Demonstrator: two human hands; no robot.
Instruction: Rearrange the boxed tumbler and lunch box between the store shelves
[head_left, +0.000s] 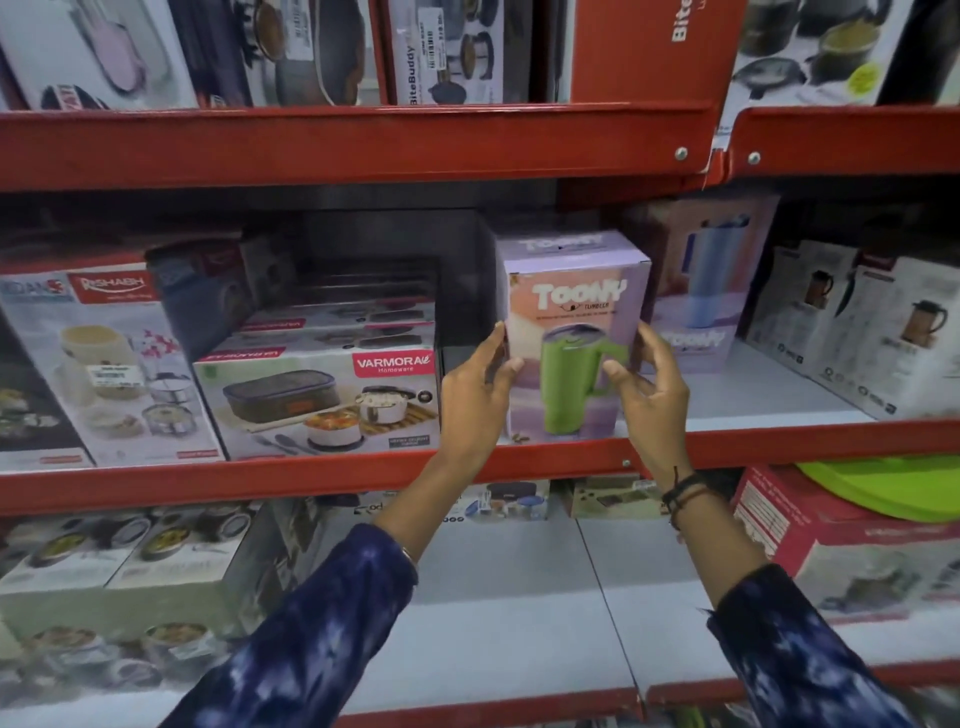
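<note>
The boxed tumbler (571, 312), a lilac and peach carton printed with a green mug, stands upright at the front edge of the middle shelf (332, 478). My left hand (475, 395) presses its left side and my right hand (647, 387) cups its right side, fingers curled onto the front. A Varmora lunch box carton (317, 400) lies to the left on the same shelf, topping a stack of similar boxes. A dark gap separates it from the tumbler box.
Behind the tumbler box, to its right, stands a second tumbler carton (698, 291) with a blue tumbler. Flask boxes (872, 332) fill the right end, a Rishabh casserole box (98, 364) the left. Red shelf beams (353, 145) run above and below. The lower shelf (519, 597) holds more cartons at both sides.
</note>
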